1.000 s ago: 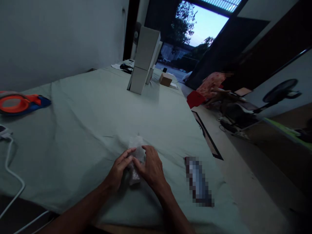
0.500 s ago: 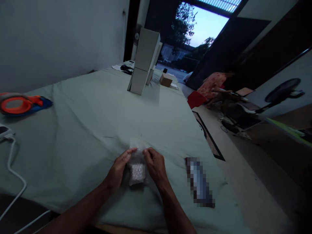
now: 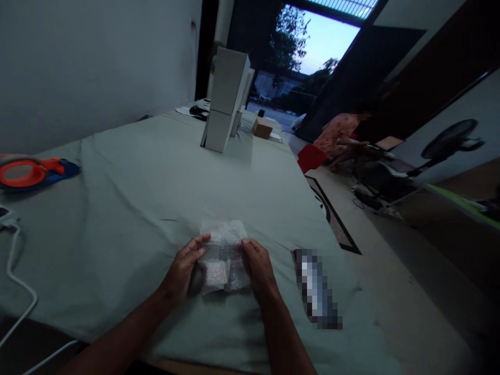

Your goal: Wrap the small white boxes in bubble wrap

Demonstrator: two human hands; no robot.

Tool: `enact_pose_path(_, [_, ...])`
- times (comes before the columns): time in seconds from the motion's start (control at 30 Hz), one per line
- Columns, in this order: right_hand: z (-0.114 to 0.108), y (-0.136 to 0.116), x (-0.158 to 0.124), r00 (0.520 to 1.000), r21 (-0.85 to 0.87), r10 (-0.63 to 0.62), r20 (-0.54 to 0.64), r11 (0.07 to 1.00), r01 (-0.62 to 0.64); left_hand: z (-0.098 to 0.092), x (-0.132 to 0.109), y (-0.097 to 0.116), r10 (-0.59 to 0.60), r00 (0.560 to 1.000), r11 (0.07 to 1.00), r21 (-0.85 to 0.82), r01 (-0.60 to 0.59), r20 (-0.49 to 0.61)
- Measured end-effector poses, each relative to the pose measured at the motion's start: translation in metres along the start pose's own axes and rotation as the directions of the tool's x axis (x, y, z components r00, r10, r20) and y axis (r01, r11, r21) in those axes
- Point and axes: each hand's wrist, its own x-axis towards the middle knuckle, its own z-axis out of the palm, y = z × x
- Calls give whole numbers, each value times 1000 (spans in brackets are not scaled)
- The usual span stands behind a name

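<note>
A small clear bubble-wrap pouch [image 3: 224, 253] lies on the pale green cloth of the table [image 3: 156, 177] near its front edge, with a pinkish pad inside. My left hand [image 3: 180, 270] pinches the pouch's left edge with bent fingers. On the other side, my right hand [image 3: 258, 264] grips the right edge, fingers curled over it. The wrap is spread wide between the two hands.
A blurred-out flat object [image 3: 317, 289] lies right of my hands. An orange and blue tool [image 3: 31, 172] and a white cable [image 3: 19, 297] sit at the left. White boxes [image 3: 224, 99] and a brown box [image 3: 261, 127] stand at the far end. A person [image 3: 338, 138] sits beyond the table.
My hands have moved apart and pulled the bubble wrap open wider; a second ago they were close together over a narrow bundle.
</note>
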Motion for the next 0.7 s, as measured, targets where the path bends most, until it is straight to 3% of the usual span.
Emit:
enact_pose_path(0.2, [-4, 4, 1, 994, -49, -33, 105, 998, 39, 1, -4, 6, -26, 999, 993, 118, 23, 28])
enact_pose_path(0.4, [-6, 6, 2, 995, -8, -54, 89, 998, 55, 16, 1, 26, 6, 999, 929, 371, -20, 38])
enact_pose_path(0.57, [-5, 8, 0, 996, 72, -74, 38, 995, 72, 19, 15, 28, 246, 969, 685, 709, -169, -7])
enact_pose_path(0.7, [-1, 11, 0, 995, 176, -59, 82, 983, 44, 15, 20, 20, 327, 942, 445, 867, -224, 76])
